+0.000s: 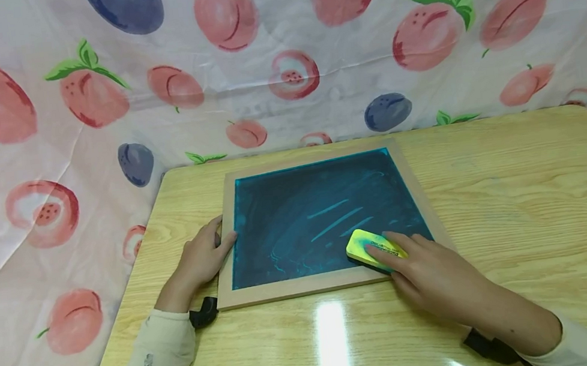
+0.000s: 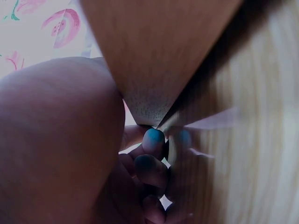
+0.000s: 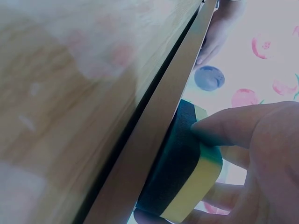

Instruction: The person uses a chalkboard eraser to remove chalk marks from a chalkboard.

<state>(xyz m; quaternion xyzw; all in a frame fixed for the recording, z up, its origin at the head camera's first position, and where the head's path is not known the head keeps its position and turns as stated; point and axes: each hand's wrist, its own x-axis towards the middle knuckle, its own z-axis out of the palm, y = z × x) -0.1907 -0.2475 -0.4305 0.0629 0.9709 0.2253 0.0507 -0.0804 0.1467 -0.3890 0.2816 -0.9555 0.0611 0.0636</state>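
Eraser (image 1: 360, 245) in a pinch by the right hand (image 1: 431, 273), chalkboard edge (image 1: 228, 277) in a grip by the left hand (image 1: 201, 260).

- Chalkboard (image 1: 285, 208): dark surface hazed over with blue smears, plain light-wood frame all round. Lying on the tabletop (image 1: 534, 198), slightly askew in the head view. Got a few slanted pale-blue streaks (image 1: 337, 224) right of centre, plus squiggly bits low on the left.
- Eraser (image 1: 358, 244): chunky block, yellow top stained blue-green, black underside facing down, angled over the board's lower-right edge.
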